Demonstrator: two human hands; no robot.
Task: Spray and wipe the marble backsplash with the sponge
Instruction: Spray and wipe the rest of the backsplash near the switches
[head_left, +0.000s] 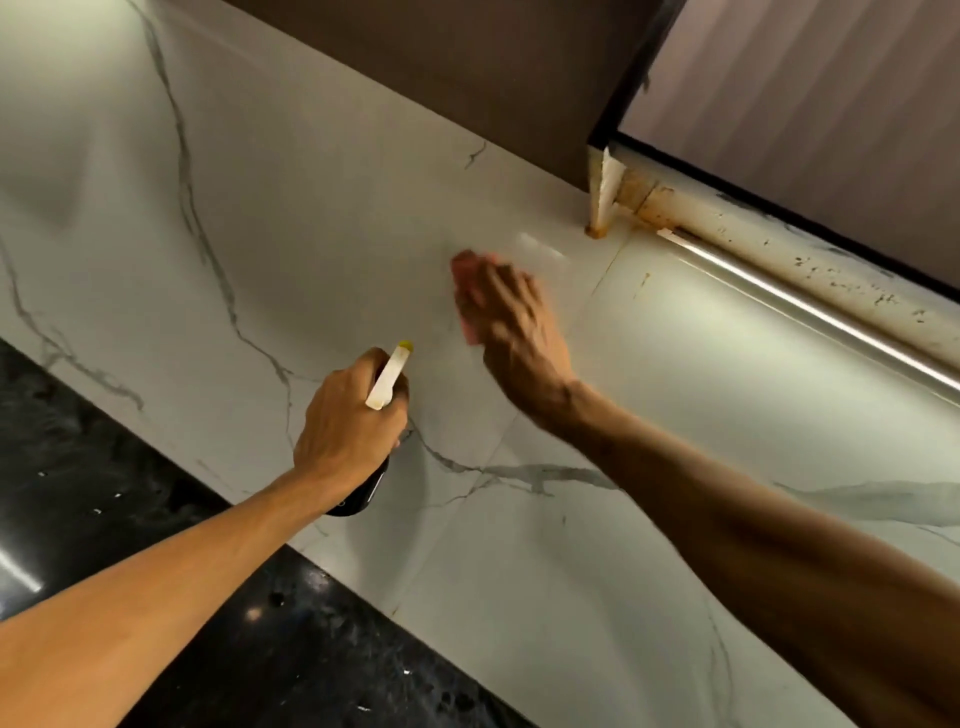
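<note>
Below the marble backsplash (249, 218), at the far left, a dark speckled tabletop (130, 467) is meeting the wall's bottom edge and catching a few glints of light. The white stone with its grey veins is filling most of the view. In front of the backsplash's lower middle, the left hand (348, 421) is wrapping its grip fully round the neck of a spray bottle (387, 382). The fingers are curling tight about it, while the white head and yellow nozzle tip are pointing up at the backsplash and the dark body is showing beneath the wrist. Just right of that and higher, the pink sponge (466, 275) is lying flat against the backsplash, touching it near a vertical tile seam. The right hand (514, 332) is pressing on the sponge with spread, fairly straight fingers, a flat and open grip rather than a pinch. The hand and sponge are both blurring, so the thumb's place cannot be told. Above the backsplash, a brown cabinet (441, 78) is hanging over its top edge. At the backsplash's upper right end, a stained, rust-marked ledge (779, 249) is running along with a bright metal rail (810, 306) just beneath it.
</note>
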